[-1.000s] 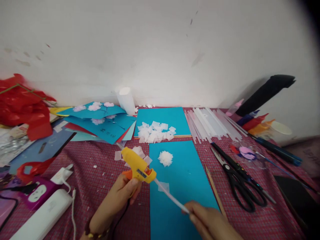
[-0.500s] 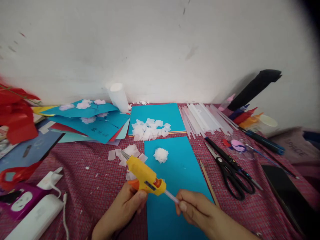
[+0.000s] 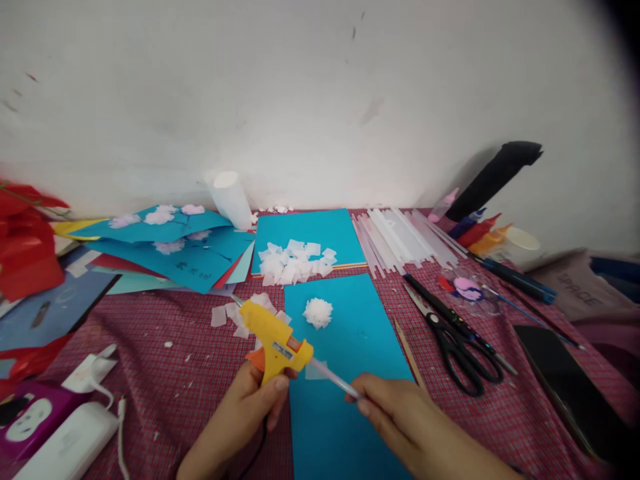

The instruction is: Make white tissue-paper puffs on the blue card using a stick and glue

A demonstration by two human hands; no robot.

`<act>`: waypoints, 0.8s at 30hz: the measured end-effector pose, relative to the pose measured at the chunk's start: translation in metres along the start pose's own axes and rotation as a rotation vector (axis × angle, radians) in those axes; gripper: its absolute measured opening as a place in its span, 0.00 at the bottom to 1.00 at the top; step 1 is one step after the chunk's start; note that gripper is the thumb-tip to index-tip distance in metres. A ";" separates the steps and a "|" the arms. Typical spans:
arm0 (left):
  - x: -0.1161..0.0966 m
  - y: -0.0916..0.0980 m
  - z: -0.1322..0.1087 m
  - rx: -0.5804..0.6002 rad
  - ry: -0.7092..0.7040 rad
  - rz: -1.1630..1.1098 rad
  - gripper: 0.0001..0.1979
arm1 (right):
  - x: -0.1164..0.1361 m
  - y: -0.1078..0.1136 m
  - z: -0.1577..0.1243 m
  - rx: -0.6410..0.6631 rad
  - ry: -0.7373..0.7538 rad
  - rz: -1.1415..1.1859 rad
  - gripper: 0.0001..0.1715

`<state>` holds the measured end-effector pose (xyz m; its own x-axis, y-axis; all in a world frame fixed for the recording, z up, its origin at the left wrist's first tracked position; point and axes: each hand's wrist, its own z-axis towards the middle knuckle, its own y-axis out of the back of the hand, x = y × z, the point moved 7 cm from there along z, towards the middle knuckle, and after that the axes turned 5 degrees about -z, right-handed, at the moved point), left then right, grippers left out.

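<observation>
A yellow glue gun (image 3: 273, 333) sits in my left hand (image 3: 255, 400), its nozzle pointing up and left over some white paper squares (image 3: 220, 316). From its back end sticks out a clear glue stick (image 3: 333, 377). My right hand (image 3: 395, 413) pinches the free end of that stick between thumb and fingers. Under the hands lies a blue sheet (image 3: 345, 340) bearing a ruffled white paper flower (image 3: 318, 313). One loose pale square (image 3: 316, 370) rests on the sheet, partly behind the stick.
At right lie black scissors (image 3: 457, 353), a pencil (image 3: 409, 350), a phone (image 3: 560, 387) and several glue sticks (image 3: 400, 240). More paper squares (image 3: 295, 261) rest on a blue stack (image 3: 310, 227). Flower-decorated blue sheets (image 3: 200, 260) and a white power strip (image 3: 75, 440) are at left.
The glue gun and my right hand have moved apart, so more of the glue stick shows between them. The view has shifted slightly, and the loose square on the sheet has come into sight.
</observation>
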<state>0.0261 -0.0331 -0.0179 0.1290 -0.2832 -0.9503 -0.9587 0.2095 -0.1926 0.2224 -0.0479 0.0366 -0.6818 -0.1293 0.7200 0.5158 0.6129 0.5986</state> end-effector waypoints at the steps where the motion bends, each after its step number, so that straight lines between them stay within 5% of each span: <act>1: 0.000 -0.001 0.000 0.004 0.008 0.008 0.18 | -0.001 -0.001 0.001 -0.001 0.000 -0.016 0.16; 7: 0.005 -0.009 0.002 0.038 0.006 -0.082 0.17 | 0.006 0.007 -0.004 -0.007 0.017 0.126 0.17; 12: -0.003 -0.030 -0.001 0.118 0.035 -0.433 0.15 | -0.009 0.005 -0.013 0.129 0.079 0.693 0.25; 18: -0.012 -0.077 -0.018 0.159 0.108 -0.614 0.10 | -0.025 0.003 -0.008 -0.115 0.123 0.910 0.28; 21: 0.002 -0.109 -0.022 0.190 0.151 -0.561 0.07 | -0.002 -0.012 -0.008 -0.043 0.246 0.977 0.39; 24: 0.017 -0.136 -0.022 0.223 0.112 -0.401 0.10 | 0.012 -0.031 -0.012 0.057 0.281 1.044 0.38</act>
<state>0.1533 -0.0875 -0.0026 0.4381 -0.4794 -0.7604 -0.7594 0.2552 -0.5984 0.2047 -0.0774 0.0307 0.2269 0.3079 0.9240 0.7429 0.5587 -0.3687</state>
